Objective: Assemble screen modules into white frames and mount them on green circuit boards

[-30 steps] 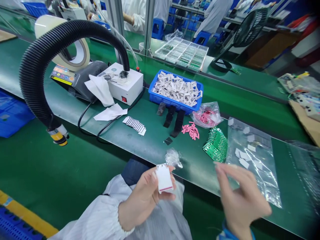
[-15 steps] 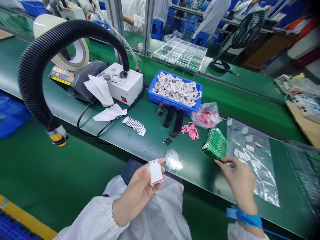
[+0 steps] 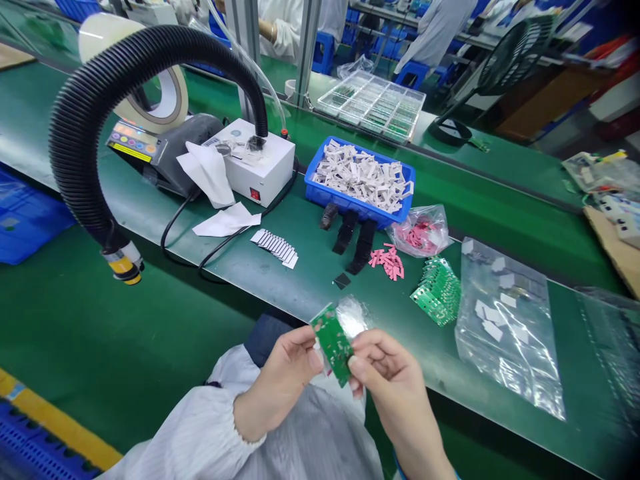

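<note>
- Left hand (image 3: 280,380): grip closed around a small white flat piece with a pink edge (image 3: 326,365), mostly hidden behind the board; fingertips also at the board's upper left end, contact there unclear.
- Right hand (image 3: 395,380): grip drawn to a pinch, thumb and fingers on the right side of a green rectangular circuit board (image 3: 332,343).
- Position of both: beyond the near edge of the green-topped table (image 3: 300,287), above the lap. Board tilted, overlapping the white piece in view; whether seated on it, cannot be told.
- Step in hand, as judged: bringing board and white piece together.
- Next move, as judged: calls for squaring the board's edges to the white piece, left grip steady, right fingertips pressing evenly; a skewed board could catch.
- Supply, boards: fanned stack of green circuit boards (image 3: 437,293), towards the table's near edge, just left of a clear flat plastic bag (image 3: 530,363).
- Supply, strips: loose pile of pink strips (image 3: 387,261), beside the stack, farther from the near edge.
- Supply, frames: blue plastic tray (image 3: 325,195) of white frame-like parts (image 3: 363,175), towards the table's far edge.
</note>
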Tool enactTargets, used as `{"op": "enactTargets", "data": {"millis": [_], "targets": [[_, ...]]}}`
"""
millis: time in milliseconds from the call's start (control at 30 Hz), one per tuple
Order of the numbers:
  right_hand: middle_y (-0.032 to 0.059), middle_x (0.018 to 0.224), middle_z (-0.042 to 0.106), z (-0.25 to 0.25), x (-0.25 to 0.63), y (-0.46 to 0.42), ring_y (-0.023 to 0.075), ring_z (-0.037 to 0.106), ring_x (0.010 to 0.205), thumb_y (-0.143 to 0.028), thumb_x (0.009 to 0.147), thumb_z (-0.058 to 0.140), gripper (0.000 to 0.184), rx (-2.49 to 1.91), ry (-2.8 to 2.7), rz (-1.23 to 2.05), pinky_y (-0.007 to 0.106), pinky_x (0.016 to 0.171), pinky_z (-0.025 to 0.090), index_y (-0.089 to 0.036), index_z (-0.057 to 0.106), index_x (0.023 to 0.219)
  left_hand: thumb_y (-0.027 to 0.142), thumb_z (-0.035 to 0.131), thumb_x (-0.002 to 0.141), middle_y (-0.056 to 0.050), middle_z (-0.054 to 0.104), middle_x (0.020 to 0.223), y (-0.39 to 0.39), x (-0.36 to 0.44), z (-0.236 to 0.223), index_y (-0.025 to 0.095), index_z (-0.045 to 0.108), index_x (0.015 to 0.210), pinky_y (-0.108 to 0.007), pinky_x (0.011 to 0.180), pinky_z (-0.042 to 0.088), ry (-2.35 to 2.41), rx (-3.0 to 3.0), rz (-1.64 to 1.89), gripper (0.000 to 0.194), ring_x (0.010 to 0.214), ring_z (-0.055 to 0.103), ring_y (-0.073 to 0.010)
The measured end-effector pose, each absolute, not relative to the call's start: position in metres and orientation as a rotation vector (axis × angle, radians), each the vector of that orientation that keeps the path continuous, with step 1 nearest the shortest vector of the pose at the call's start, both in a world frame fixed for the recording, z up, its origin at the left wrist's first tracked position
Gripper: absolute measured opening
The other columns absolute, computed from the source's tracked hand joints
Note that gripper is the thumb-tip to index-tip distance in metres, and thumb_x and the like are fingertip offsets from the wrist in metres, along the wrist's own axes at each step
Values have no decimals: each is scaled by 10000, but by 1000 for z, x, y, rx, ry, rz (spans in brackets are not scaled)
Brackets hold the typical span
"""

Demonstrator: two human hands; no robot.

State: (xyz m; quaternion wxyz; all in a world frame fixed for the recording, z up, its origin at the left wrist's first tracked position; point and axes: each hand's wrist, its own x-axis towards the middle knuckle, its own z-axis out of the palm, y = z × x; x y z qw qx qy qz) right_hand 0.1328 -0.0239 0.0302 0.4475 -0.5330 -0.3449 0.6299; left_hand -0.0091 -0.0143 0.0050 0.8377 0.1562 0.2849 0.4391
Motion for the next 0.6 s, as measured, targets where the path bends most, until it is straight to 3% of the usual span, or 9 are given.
{"op": "enactTargets", "data": {"millis": [200,367,600], "targets": [[-77,498,534,32,129,-21,21,480,387,-345,679,749,431,-1267,-739,1772,92,390,425,-185,360,772,427,787,606,-34,701,820,-14,-13,4,207,744,813,-260,681,454,667,429,975,305,732,600,-142],[-102,520,544,34,133,-19,8,478,386,-322,692,745,457,-1214,-746,1850,85,401,416,-195,319,802,446,780,610,-35,689,703,-12,-15,5,196,748,845,-237,614,432,610,496,947,345,631,571,-118],[-108,505,528,29,138,-19,23,479,374,-319,702,738,490,-1171,-788,1963,97,398,391,-207,278,829,412,811,572,-44,705,737,-12,-18,5,196,745,843,-257,627,480,581,480,941,353,681,632,-157]]}}
